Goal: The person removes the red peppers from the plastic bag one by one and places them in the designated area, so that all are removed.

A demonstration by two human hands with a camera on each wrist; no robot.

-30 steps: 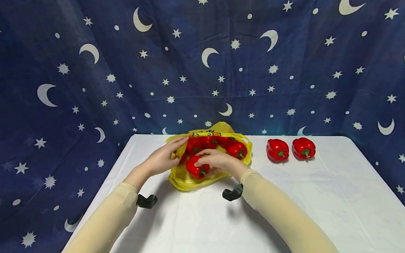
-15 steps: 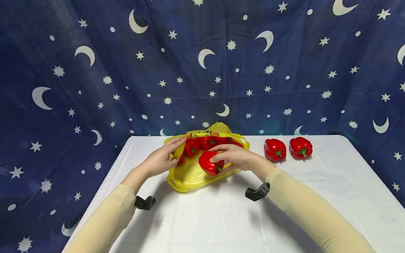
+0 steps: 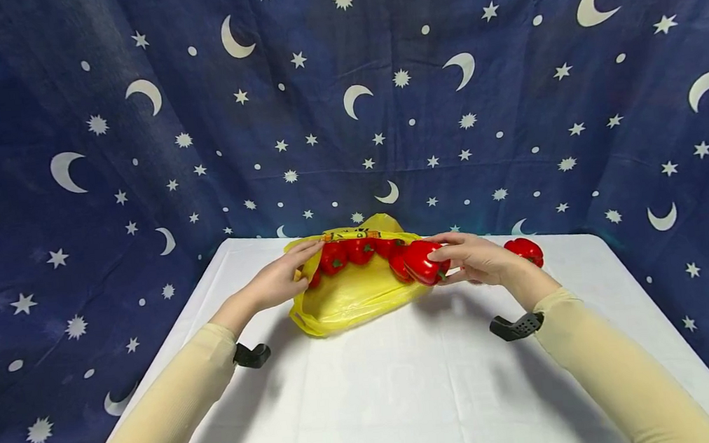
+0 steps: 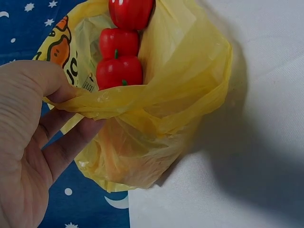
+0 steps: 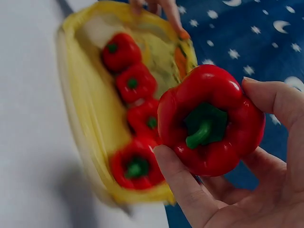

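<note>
A yellow plastic bag (image 3: pixel 349 299) lies with its mouth open on the table, holding several red bell peppers (image 3: pixel 360 250) along its back side. My left hand (image 3: pixel 276 279) pinches the bag's left rim between thumb and fingers, as the left wrist view shows. In my right hand (image 3: pixel 481 260) is a red bell pepper (image 5: pixel 211 121), gripped by thumb and fingertips with its green stem facing the right wrist camera. In the head view this pepper is above the bag's right edge, in front of another pepper (image 3: pixel 398 265) inside the bag.
To the right of the bag, a red bell pepper (image 3: pixel 524 251) stands on the white-covered table (image 3: pixel 370 396), partly behind my right hand. Another one beside it is almost hidden by that hand. A dark blue curtain (image 3: pixel 296 135) with moons and stars hangs behind.
My right hand has lifted the bell pepper from the middle of the bag and carried it right to the bag's right edge. The left hand keeps its hold on the rim.
</note>
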